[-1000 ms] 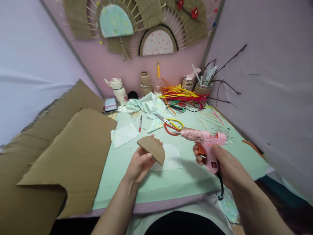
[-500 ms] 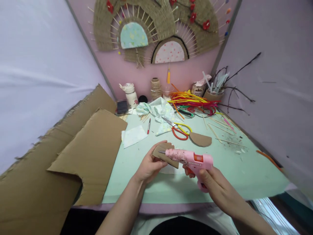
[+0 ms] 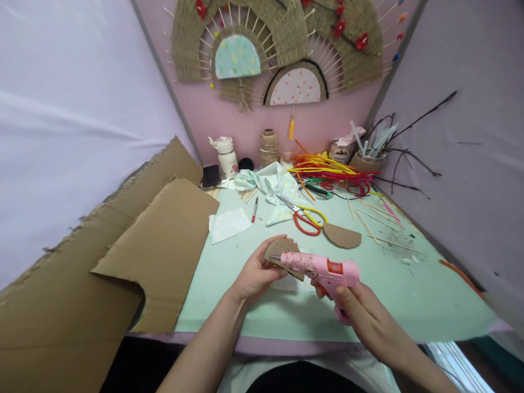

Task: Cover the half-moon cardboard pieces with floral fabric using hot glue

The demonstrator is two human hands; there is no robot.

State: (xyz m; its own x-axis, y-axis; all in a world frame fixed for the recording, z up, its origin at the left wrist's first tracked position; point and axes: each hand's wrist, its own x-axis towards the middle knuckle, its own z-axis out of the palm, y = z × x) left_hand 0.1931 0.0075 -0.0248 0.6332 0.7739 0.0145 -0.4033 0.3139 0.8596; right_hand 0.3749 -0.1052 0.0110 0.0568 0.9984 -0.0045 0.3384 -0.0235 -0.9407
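Note:
My left hand (image 3: 254,273) grips a small piece of cardboard (image 3: 282,248), tilted up over the table. In my right hand (image 3: 360,308) is a pink hot glue gun (image 3: 317,266), its metal tip pointing left across the cardboard's face. Whether the tip touches the cardboard I cannot tell. Beneath the cardboard lies a pale sheet (image 3: 292,283), partly hidden by the hands. A second half-round cardboard piece (image 3: 343,236) lies flat beyond the glue gun, beside scissors (image 3: 305,218) with one red and one yellow handle.
Large cardboard sheets (image 3: 164,240) cover the table's left side. Patterned fabric (image 3: 270,183), a marker (image 3: 255,209), a white bottle (image 3: 226,158), twine (image 3: 269,148) and bright pipe cleaners (image 3: 335,168) lie farther back. Thin sticks (image 3: 376,218) are scattered right; branches (image 3: 417,161) jut from a pot.
The whole view has shifted slightly, so the scene sits farther right. Both hands keep their holds, with the glue gun still over the cardboard.

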